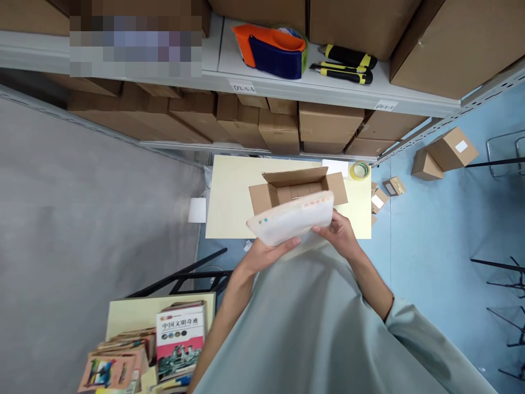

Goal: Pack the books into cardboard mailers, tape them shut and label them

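Both my hands hold a white book [293, 219], blurred, with small coloured marks along its far edge. My left hand [266, 254] is closed on its near left side, thumb on the face. At the near right corner my right hand [338, 234] grips it, thumb on top and fingers partly hidden beneath. Just beyond the book an open cardboard box [297, 191] sits on the cream table [229, 197], flaps spread. The book covers the box's near part, and I cannot see all of its inside.
A tape roll [360, 171] and white paper [334, 166] lie on the table's far right. The shelf [221, 82] above bears a tape dispenser [274, 52], utility knives [348, 64] and cartons. Book stacks [180, 342] stand lower left. Small boxes [445, 153] are at right.
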Demonstrator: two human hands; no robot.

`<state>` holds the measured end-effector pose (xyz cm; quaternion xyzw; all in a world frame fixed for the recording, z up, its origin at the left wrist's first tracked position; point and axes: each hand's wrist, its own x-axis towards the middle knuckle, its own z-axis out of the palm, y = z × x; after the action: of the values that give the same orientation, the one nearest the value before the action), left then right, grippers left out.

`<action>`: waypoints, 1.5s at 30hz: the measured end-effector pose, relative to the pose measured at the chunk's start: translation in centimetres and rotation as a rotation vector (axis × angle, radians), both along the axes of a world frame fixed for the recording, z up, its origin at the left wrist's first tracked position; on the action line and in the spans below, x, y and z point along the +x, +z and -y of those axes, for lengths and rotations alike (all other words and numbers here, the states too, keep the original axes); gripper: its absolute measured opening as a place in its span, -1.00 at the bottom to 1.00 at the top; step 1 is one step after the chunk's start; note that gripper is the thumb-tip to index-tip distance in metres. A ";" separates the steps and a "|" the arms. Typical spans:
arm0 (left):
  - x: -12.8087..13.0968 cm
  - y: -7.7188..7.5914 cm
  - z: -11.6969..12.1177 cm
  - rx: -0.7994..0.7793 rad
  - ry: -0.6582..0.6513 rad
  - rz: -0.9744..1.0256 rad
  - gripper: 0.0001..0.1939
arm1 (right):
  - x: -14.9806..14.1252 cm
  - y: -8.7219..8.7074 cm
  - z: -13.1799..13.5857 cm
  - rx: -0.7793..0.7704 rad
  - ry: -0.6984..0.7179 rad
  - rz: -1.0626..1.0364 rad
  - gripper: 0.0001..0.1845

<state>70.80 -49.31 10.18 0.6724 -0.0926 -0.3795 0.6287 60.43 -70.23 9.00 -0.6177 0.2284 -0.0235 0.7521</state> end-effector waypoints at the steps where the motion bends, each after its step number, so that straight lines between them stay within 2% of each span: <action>1: -0.3 -0.1 0.2 -0.003 0.037 -0.039 -0.25 | 0.1 -0.2 -0.3 0.023 0.002 -0.013 -0.49; 3: -0.6 -0.3 0.6 0.014 0.103 -0.075 -0.26 | 0.3 -0.7 -0.7 0.023 -0.005 -0.021 -0.47; 5: -0.7 -0.7 1.1 0.040 0.161 -0.088 -0.30 | 0.5 -1.2 -1.0 -0.060 -0.025 -0.031 -0.46; 9: -0.7 -2.0 1.6 0.046 0.333 -0.135 -0.28 | 0.5 -1.2 -1.6 -0.430 -0.125 -0.019 -0.35; 12: -0.7 -3.0 1.8 0.099 0.454 -0.106 -0.26 | 0.1 0.0 -2.3 -0.693 -0.129 0.045 -0.54; 14: -0.8 -3.3 2.0 0.135 0.492 -0.093 -0.26 | -0.2 0.7 -3.0 -0.760 -0.043 0.090 -0.63; 16: -1.0 -3.3 2.3 0.139 0.498 -0.101 -0.29 | -0.4 0.9 -3.8 -0.763 0.057 0.107 -0.59; 20: -1.4 -2.6 3.1 0.117 0.472 -0.099 -0.39 | -0.6 0.1 -5.3 -0.781 0.160 0.051 -0.29; 27: -0.9 -1.1 3.0 0.131 0.274 0.018 -0.46 | -1.0 -0.2 -6.0 -0.804 0.181 0.026 -0.09; 35: -1.0 -0.1 3.4 0.127 0.203 0.072 -0.49 | -1.2 -0.3 -7.0 -0.801 0.135 0.039 0.09; 38: -1.6 0.9 3.2 0.088 0.093 0.128 -0.49 | -1.0 -0.1 -6.5 -0.756 0.084 0.081 0.02; 40: -1.8 1.5 2.8 0.020 0.040 0.150 -0.46 | -0.9 0.1 -5.7 -0.677 0.037 0.087 -0.17; 43: -1.7 2.0 2.0 -0.149 0.030 0.066 -0.33 | -0.6 0.6 -3.9 -0.450 -0.072 0.017 -0.56; 45: -1.3 1.9 1.6 -0.223 0.069 -0.036 -0.28 | -0.4 0.9 -2.7 -0.271 -0.157 -0.027 -0.58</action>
<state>69.48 -50.96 12.08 0.5941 -0.0996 -0.3569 0.7140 60.00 -67.54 9.89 -0.6941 0.2807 -0.1048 0.6546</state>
